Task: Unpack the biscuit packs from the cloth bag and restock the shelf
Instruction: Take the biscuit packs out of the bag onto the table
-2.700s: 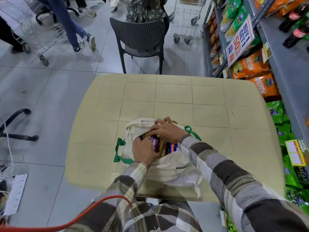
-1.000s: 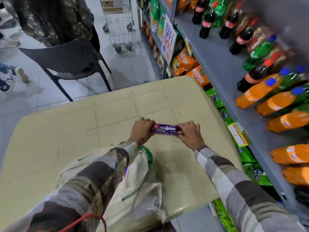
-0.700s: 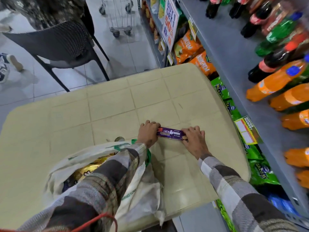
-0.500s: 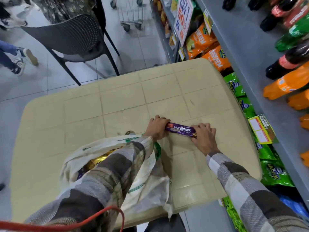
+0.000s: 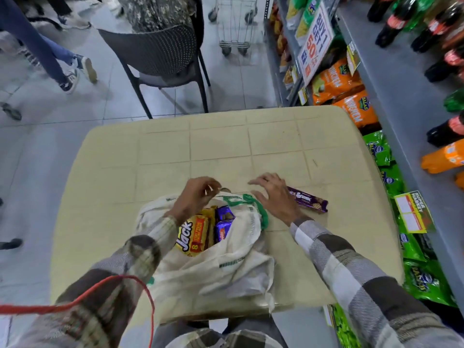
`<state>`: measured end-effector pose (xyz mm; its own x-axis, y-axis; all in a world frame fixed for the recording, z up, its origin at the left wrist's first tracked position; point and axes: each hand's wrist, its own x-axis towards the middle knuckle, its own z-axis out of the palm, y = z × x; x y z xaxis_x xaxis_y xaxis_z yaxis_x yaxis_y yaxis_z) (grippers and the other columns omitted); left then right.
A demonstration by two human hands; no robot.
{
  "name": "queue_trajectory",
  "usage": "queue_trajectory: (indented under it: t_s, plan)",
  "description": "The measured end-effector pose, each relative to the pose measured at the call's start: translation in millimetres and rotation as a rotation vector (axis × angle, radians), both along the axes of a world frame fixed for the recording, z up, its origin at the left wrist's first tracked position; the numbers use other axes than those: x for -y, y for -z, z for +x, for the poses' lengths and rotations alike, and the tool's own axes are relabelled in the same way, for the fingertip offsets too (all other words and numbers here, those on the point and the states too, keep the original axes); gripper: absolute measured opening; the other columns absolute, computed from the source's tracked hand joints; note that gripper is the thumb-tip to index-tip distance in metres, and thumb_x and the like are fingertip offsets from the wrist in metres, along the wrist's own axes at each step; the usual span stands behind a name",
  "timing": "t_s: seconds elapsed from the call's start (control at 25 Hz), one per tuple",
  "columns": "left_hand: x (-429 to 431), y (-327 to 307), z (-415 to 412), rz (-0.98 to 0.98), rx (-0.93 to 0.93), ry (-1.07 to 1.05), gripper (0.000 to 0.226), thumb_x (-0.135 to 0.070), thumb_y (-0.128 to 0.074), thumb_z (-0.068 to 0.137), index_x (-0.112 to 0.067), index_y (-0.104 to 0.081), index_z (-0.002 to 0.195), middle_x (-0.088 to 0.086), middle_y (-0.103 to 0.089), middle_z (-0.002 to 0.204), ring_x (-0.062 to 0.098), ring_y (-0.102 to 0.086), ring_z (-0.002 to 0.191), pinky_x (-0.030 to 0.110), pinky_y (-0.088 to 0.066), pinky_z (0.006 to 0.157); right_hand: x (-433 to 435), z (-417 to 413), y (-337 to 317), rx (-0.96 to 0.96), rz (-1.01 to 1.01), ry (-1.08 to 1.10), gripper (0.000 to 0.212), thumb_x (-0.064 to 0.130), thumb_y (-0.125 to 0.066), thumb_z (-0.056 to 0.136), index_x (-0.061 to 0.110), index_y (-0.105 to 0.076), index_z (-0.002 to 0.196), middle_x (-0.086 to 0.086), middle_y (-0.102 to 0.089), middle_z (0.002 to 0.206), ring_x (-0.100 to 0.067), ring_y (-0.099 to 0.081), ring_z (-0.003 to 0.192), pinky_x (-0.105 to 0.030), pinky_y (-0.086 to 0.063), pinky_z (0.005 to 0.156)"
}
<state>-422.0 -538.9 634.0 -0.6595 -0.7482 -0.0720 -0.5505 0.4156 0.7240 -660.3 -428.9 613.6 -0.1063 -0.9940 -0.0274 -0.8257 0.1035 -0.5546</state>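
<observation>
- Here, at a cream table [image 5: 226, 144] beside the supermarket shelf [image 5: 406, 101], we are partway through unpacking. One purple biscuit pack [image 5: 310, 200] lies flat on the tabletop, out of the cloth bag [image 5: 226, 267] and not yet on the shelf.
- Our right hand [image 5: 273, 197] hovers with fingers spread and holds nothing. It is just beside that pack, and the pack's near end is hidden behind it.
- Our left hand [image 5: 198, 194] hangs over the bag's open mouth, fingers loosely curled and, as far as we can see, empty.
- Through the mouth show a yellow "Jack" pack [image 5: 192, 234] and purple packs [image 5: 224, 223] pressed against it. The green handle [image 5: 253, 204] lies slack under our right hand.
- The bag slumps toward the near table edge. We judge that a one-handed tug on a wedged pack could drag the whole bag off, since nothing pins the cloth.
- The packs sit tight together, so lifting one may pull a neighbour out with it, and a hard squeeze could crack the biscuits.
- The slack handle loop could snag our fingers, or a pack coming out.
- The loose pack lies toward the shelf side of the table, where a passing sleeve could sweep it off.
- A red cord [image 5: 140, 285] crosses our left sleeve and might catch on the bag.
</observation>
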Motion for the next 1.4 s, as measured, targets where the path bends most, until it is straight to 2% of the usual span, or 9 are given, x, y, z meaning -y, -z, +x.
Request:
queue_trajectory:
  t_s: [0.16, 0.28, 0.4, 0.6, 0.76, 0.92, 1.08, 1.24, 1.4]
  plan:
    - [-32.4, 7.0, 37.6, 0.076, 0.127, 0.005, 0.016, 0.004, -0.069, 0.079, -0.008, -0.074, 0.089, 0.007, -0.074, 0.09, 0.026, -0.066, 0.084, 0.034, -0.053, 0.079, 9.2, 48.7, -12.9, 0.138, 0.096, -0.203, 0.018, 0.015, -0.063, 0.093, 0.014, -0.072, 0.109, -0.003, -0.068, 0.1, -0.019, -0.058, 0.097, -0.032, -0.046, 0.089]
    - [-42.7, 9.9, 64.1, 0.083, 0.178, -0.075, 0.02, 0.001, -0.066, 0.079, -0.011, -0.072, 0.095, 0.007, -0.071, 0.098, 0.028, -0.064, 0.097, 0.041, -0.051, 0.089, 11.1, 86.5, -18.1, 0.201, 0.214, -0.241, 0.02, 0.018, -0.064, 0.092, 0.014, -0.072, 0.11, -0.004, -0.073, 0.1, -0.012, -0.063, 0.086, -0.024, -0.05, 0.081]
    - [-44.4, 10.6, 83.8, -0.096, 0.313, -0.062, 0.028, -0.007, -0.063, 0.082, -0.014, -0.072, 0.107, 0.004, -0.067, 0.114, 0.024, -0.058, 0.109, 0.034, -0.047, 0.095, 12.4, 120.5, -12.8, 0.159, 0.349, -0.307, 0.025, 0.027, -0.064, 0.093, 0.011, -0.069, 0.111, -0.008, -0.071, 0.104, -0.017, -0.063, 0.092, -0.031, -0.053, 0.086]
    - [-37.9, 6.9, 112.4, -0.396, 0.612, -0.03, 0.018, -0.016, -0.067, 0.083, -0.012, -0.071, 0.1, 0.008, -0.069, 0.113, 0.027, -0.061, 0.109, 0.037, -0.052, 0.089, 15.6, 156.5, -8.6, 0.069, 0.409, -0.229, 0.04, 0.04, -0.062, 0.093, 0.017, -0.053, 0.125, -0.005, -0.052, 0.125, -0.022, -0.051, 0.117, -0.039, -0.048, 0.098]
    - [-39.6, 11.9, 120.5, -0.391, 0.762, -0.017, 0.037, -0.022, -0.053, 0.092, -0.013, -0.062, 0.127, 0.007, -0.05, 0.147, 0.026, -0.042, 0.139, 0.039, -0.033, 0.115, 30.3, 172.9, -7.5, 0.074, 0.525, -0.161, 0.059, 0.05, -0.059, 0.092, 0.012, -0.046, 0.135, -0.012, -0.055, 0.134, -0.03, -0.051, 0.126, -0.043, -0.045, 0.102]
    - [-33.0, 14.4, 115.2, -0.353, 0.874, 0.055, 0.04, -0.033, -0.045, 0.097, -0.017, -0.057, 0.132, 0.006, -0.028, 0.161, 0.027, -0.022, 0.149, 0.041, -0.023, 0.119, 36.1, 176.4, 3.1, -0.16, 0.699, -0.258, 0.071, 0.066, -0.054, 0.086, 0.012, -0.053, 0.133, -0.014, -0.037, 0.15, -0.034, -0.033, 0.14, -0.057, -0.025, 0.112]
    - [-32.8, 17.3, 108.1, -0.25, 0.883, 0.02, 0.054, -0.037, -0.043, 0.098, -0.012, -0.035, 0.145, 0.01, -0.016, 0.164, 0.029, -0.011, 0.152, 0.043, -0.015, 0.121, 32.9, 169.6, 9.5, -0.18, 0.811, -0.296, 0.075, 0.073, -0.052, 0.082, 0.009, -0.059, 0.121, -0.015, -0.043, 0.145, -0.036, -0.036, 0.137, -0.057, -0.026, 0.11]
    - [-30.7, 14.1, 104.1, -0.238, 0.777, -0.021, 0.049, -0.033, -0.038, 0.1, -0.016, -0.033, 0.146, 0.008, -0.022, 0.162, 0.026, -0.015, 0.151, 0.042, -0.014, 0.121, 28.3, 157.6, 3.1, 0.131, 0.77, -0.16, 0.068, 0.063, -0.062, 0.083, 0.013, -0.05, 0.128, -0.008, -0.056, 0.132, -0.029, -0.052, 0.122, -0.047, -0.035, 0.103]
    - [-19.6, 7.0, 104.0, -0.254, 0.584, -0.121, 0.054, -0.055, -0.043, 0.094, -0.025, -0.042, 0.14, -0.002, -0.05, 0.144, 0.021, -0.039, 0.138, 0.039, -0.027, 0.113, 21.0, 129.9, -4.0, 0.54, 0.662, 0.147, 0.047, 0.041, -0.07, 0.086, 0.02, -0.052, 0.124, -0.004, -0.059, 0.127, -0.024, -0.058, 0.113, -0.041, -0.048, 0.098]
